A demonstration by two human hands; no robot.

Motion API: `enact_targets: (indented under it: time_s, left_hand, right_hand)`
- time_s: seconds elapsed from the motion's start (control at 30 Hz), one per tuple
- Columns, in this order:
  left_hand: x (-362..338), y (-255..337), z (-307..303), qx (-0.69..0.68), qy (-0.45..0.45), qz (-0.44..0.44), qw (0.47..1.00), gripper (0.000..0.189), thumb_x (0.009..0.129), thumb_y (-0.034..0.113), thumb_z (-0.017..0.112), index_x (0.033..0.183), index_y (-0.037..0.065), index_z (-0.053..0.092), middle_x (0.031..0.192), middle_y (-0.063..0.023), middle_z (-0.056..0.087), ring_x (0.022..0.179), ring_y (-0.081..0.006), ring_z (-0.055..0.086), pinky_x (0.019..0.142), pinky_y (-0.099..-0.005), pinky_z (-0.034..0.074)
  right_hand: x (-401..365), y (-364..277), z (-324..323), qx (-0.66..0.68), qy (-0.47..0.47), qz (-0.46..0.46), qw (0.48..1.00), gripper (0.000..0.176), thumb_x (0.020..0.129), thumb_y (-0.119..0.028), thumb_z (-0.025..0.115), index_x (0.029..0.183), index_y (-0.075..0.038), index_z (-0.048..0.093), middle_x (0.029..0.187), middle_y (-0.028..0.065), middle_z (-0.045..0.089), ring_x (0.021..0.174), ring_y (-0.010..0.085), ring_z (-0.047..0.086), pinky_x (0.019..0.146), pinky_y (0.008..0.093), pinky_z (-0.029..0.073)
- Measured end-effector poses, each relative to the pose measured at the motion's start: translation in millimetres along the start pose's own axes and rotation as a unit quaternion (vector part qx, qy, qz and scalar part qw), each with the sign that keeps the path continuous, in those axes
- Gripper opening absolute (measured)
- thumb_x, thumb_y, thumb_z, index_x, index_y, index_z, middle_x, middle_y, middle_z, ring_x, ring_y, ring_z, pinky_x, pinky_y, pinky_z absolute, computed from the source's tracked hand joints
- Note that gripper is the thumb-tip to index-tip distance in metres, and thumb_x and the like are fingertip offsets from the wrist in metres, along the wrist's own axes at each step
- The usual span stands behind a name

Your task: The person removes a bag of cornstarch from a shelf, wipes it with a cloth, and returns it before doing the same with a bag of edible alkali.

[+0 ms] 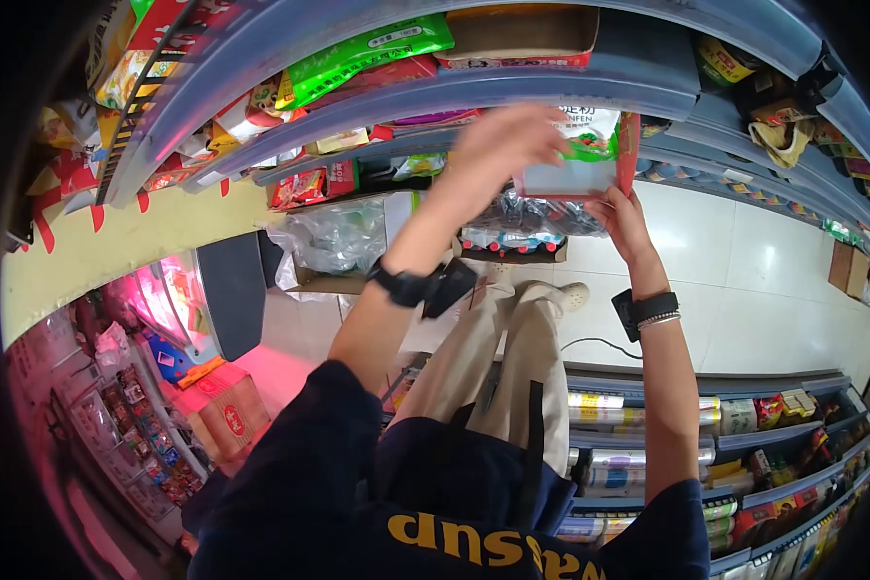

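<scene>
My right hand [626, 224] grips the near right corner of a shallow red-edged display box [629, 155], which is tilted toward me at the shelf front. At the back of the box is a white and green bag of starch [594, 135], partly covered by the shelf edge; the box's pale inside shows in front of it. My left hand [512, 143] is over the left side of the box, its fingertips close to the bag. Motion smears its fingers, so I cannot tell whether they hold anything. Both wrists carry black straps with devices.
A green packet [367, 56] and an open cardboard box [522, 34] sit on the shelf above. Below stands a carton with clear plastic bags [333, 242] on the floor. Shelves of rolls and cans [638, 454] are close on my near right; a red carton [224, 411] is at left.
</scene>
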State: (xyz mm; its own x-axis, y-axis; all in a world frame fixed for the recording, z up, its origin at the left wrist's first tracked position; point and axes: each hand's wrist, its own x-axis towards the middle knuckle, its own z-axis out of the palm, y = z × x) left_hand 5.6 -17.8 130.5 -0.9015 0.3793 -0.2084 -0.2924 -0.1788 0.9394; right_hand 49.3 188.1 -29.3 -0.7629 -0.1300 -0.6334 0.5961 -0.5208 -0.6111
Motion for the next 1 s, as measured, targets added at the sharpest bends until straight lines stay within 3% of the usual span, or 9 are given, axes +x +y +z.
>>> enact_targets:
  time_s: [0.17,0.23,0.57,0.63,0.73,0.8,0.9,0.97,1.0]
  left_hand:
    - [-43.3,53.9,-69.1,-0.298,0.129,0.106,0.94,0.048,0.086,0.038,0.04,0.11,-0.004,0.044,0.098,-0.0151,0.055,0.086,-0.0209,0.055,0.081,-0.0337,0.044]
    - [-43.0,70.3,-72.7,-0.194,0.306,0.07,0.93,0.052,0.085,0.039,0.041,0.108,-0.008,0.044,0.103,-0.0186,0.053,0.09,-0.0225,0.054,0.083,-0.0335,0.043]
    - [-46.5,101.0,-102.5,0.072,0.371,0.084,0.922,0.035,0.085,0.027,0.043,0.094,-0.006,0.048,0.091,-0.0204,0.058,0.074,-0.0219,0.059,0.066,-0.0299,0.05]
    - [-51.3,105.7,-105.8,0.093,0.383,0.054,0.917,0.035,0.085,0.026,0.046,0.104,-0.003,0.045,0.094,-0.0163,0.058,0.079,-0.0186,0.058,0.07,-0.0276,0.047]
    - [-54.2,105.4,-110.0,0.235,0.456,0.119,0.85,0.03,0.083,0.019,0.05,0.103,-0.003,0.047,0.093,-0.0154,0.058,0.078,-0.0178,0.056,0.071,-0.0268,0.045]
    - [-47.4,104.0,-116.3,0.43,0.468,0.269,0.724,0.025,0.081,0.015,0.052,0.098,-0.004,0.05,0.09,-0.0137,0.058,0.076,-0.0161,0.055,0.07,-0.0269,0.042]
    - [-30.2,105.9,-143.2,0.591,0.382,0.322,0.633,0.021,0.076,0.011,0.057,0.09,-0.005,0.052,0.079,-0.0135,0.057,0.072,-0.0221,0.054,0.067,-0.0321,0.043]
    - [-23.2,112.6,-143.5,0.574,0.372,0.284,0.672,0.019,0.075,0.013,0.056,0.086,-0.002,0.056,0.08,-0.0142,0.058,0.076,-0.027,0.055,0.072,-0.0365,0.041]
    - [-17.8,118.7,-150.7,0.663,0.347,0.254,0.613,0.02,0.076,0.016,0.054,0.085,-0.002,0.057,0.081,-0.015,0.058,0.077,-0.0281,0.055,0.072,-0.0365,0.041]
  right_hand:
    - [1.5,-2.1,-0.1,-0.004,0.01,0.007,1.0,0.028,0.077,-0.006,0.046,0.102,0.001,0.035,0.084,0.011,0.051,0.072,0.022,0.059,0.069,0.0299,0.052]
    - [1.9,-2.5,-2.0,-0.01,-0.006,0.012,1.0,0.027,0.077,-0.006,0.046,0.101,0.001,0.036,0.082,0.0104,0.051,0.071,0.0222,0.06,0.067,0.0292,0.052]
    - [1.4,-6.8,-3.0,-0.034,-0.01,0.024,0.999,0.024,0.078,-0.006,0.046,0.1,0.0,0.038,0.082,0.0098,0.052,0.07,0.0209,0.06,0.067,0.0275,0.052]
    - [3.2,-4.4,-4.3,-0.034,-0.011,0.027,0.999,0.025,0.078,-0.007,0.047,0.1,0.001,0.038,0.082,0.01,0.053,0.071,0.0208,0.06,0.067,0.027,0.052]
    - [3.9,-4.4,-4.8,-0.04,-0.009,0.032,0.999,0.027,0.077,-0.007,0.047,0.101,0.001,0.038,0.082,0.0101,0.053,0.071,0.0203,0.06,0.067,0.0271,0.051]
    - [4.1,-4.6,-5.3,-0.042,-0.009,0.033,0.999,0.028,0.077,-0.007,0.047,0.102,0.001,0.038,0.082,0.0102,0.053,0.071,0.02,0.06,0.067,0.0272,0.051]
    - [2.4,-7.1,-3.1,-0.052,-0.008,0.029,0.998,0.028,0.077,-0.007,0.048,0.102,0.001,0.038,0.082,0.0106,0.053,0.071,0.0196,0.06,0.068,0.0274,0.051]
    - [-0.1,-5.9,-4.0,-0.061,-0.007,0.028,0.998,0.028,0.077,-0.007,0.048,0.101,0.001,0.038,0.083,0.0108,0.053,0.071,0.0195,0.06,0.068,0.0275,0.051]
    - [0.9,-5.3,-4.3,-0.057,-0.012,0.026,0.998,0.028,0.077,-0.007,0.048,0.102,0.001,0.038,0.084,0.011,0.054,0.071,0.0192,0.06,0.068,0.0272,0.051]
